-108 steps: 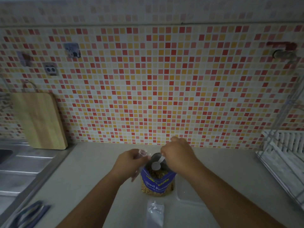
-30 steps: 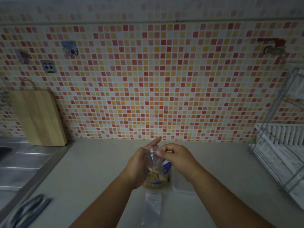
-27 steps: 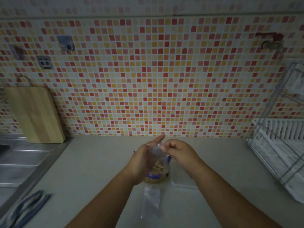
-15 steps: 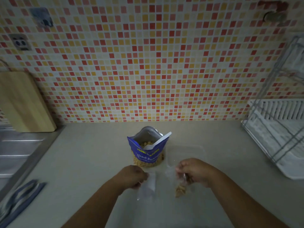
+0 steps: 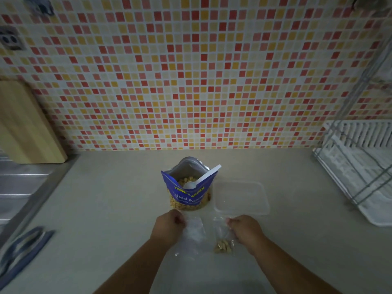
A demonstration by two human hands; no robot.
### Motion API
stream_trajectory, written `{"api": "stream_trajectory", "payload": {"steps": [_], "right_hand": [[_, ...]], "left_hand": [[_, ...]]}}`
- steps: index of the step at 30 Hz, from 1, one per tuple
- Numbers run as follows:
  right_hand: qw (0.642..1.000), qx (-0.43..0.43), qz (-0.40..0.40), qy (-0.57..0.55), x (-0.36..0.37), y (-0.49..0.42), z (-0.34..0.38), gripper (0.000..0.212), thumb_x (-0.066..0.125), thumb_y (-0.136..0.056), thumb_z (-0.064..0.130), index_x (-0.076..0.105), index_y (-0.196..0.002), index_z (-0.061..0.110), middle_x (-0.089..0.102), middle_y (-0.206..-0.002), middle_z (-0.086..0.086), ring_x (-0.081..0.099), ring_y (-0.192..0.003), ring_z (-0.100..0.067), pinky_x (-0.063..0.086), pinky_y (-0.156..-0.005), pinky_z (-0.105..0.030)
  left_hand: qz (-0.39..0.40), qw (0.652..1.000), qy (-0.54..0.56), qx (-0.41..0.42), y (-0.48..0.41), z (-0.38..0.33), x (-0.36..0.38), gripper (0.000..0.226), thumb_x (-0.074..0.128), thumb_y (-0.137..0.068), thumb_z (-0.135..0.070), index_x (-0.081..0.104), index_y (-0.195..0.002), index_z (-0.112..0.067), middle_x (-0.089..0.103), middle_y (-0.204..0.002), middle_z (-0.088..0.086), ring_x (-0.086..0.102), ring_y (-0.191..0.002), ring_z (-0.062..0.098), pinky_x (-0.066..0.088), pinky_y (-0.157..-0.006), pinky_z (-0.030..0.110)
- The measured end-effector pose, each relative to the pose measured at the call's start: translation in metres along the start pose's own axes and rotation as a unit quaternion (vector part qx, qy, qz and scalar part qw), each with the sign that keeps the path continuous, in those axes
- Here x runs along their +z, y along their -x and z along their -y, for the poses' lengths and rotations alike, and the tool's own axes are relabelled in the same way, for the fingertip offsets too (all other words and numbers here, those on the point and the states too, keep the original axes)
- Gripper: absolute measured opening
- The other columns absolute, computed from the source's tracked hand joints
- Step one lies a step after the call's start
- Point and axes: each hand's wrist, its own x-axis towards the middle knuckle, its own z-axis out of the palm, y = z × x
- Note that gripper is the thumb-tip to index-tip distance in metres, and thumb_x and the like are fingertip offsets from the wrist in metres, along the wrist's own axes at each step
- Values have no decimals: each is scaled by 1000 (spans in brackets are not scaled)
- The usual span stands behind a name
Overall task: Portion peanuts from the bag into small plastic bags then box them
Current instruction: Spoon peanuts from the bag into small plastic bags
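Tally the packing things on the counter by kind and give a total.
Peanut bag: 1
Spoon: 1
Small plastic bags: 2, one empty, one with peanuts
Clear box: 1
Total: 5

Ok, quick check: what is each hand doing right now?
Left hand: closed, pinching the empty plastic bag.
Right hand: closed, holding the small bag with peanuts.
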Motion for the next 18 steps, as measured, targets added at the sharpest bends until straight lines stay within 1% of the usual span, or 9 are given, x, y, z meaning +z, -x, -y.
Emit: {"api": "stream_trajectory", "payload": {"steps": [1, 3, 5, 7, 9, 12, 14, 16, 18], "right_hand": [[998, -3, -7, 61, -4, 4, 3, 37, 58, -88, 42, 72, -85, 8, 71, -94, -17, 67, -91, -29, 52, -82, -31], [984, -7, -32, 173, -12, 18, 12, 45, 54, -88, 45, 65, -111, 7, 66, -118, -14, 62, -111, -27, 47, -87, -28], [972, -43, -45, 226, -19, 29, 24, 39, 57, -86, 43, 63, -111, 14, 65, -119, -9, 61, -113, -25, 48, -87, -26], [984, -118, -7, 136, -23, 37, 38, 19, 68, -79, 38, 64, -93, 24, 68, -96, -2, 65, -93, -17, 48, -75, -21], [980, -179, 83, 10, -22, 48, 54, 16, 77, -75, 27, 64, -84, 29, 60, -74, 7, 58, -70, -7, 42, -62, -14], [965, -234, 90, -70, -28, 64, 77, 13, 73, -78, 18, 68, -72, 28, 61, -69, 7, 52, -65, -4, 43, -66, -20], [959, -256, 70, -100, -38, 71, 90, 14, 69, -82, 16, 68, -71, 24, 63, -65, 10, 52, -57, 3, 41, -59, -13], [954, -263, 66, -129, -47, 77, 102, 12, 67, -84, 13, 69, -75, 21, 63, -62, 11, 51, -48, 8, 38, -51, -6], [948, -277, 65, -142, -53, 81, 113, 8, 67, -84, 12, 71, -80, 18, 64, -65, 11, 53, -49, 8, 38, -51, -5]], "left_hand": [[1, 1000, -2, 19, 1, 1, -3, 27, 59, -78, -14, 50, -62, -33, 67, -80, 0, 63, -79, 16, 40, -67, 18], [8, 998, 2, 59, 4, 3, -11, 29, 59, -79, -12, 48, -62, -33, 64, -73, -6, 58, -67, 4, 40, -63, 14], [27, 994, 18, 103, 7, 2, -21, 31, 62, -80, -13, 50, -61, -35, 60, -63, -13, 55, -61, -1, 37, -59, 9], [52, 987, 48, 146, 12, -4, -32, 27, 66, -79, -15, 56, -64, -36, 60, -62, -20, 53, -61, -2, 38, -61, 10], [70, 977, 102, 173, 18, -18, -43, 17, 67, -78, -19, 58, -72, -32, 57, -63, -14, 48, -60, 1, 40, -63, 17], [83, 951, 250, 164, 30, -42, -58, 22, 71, -80, -8, 60, -69, -24, 56, -63, -9, 49, -63, 8, 42, -62, 20], [106, 923, 342, 140, 37, -58, -68, 14, 69, -80, -2, 65, -83, -15, 64, -68, -8, 58, -67, 9, 47, -63, 18], [124, 913, 364, 135, 40, -69, -75, 16, 67, -82, -2, 69, -96, -9, 71, -77, -6, 64, -72, 6, 49, -64, 16], [96, 922, 351, 135, 40, -77, -78, 13, 66, -83, -6, 74, -92, -13, 71, -75, -4, 63, -67, 5, 49, -62, 16]]}}
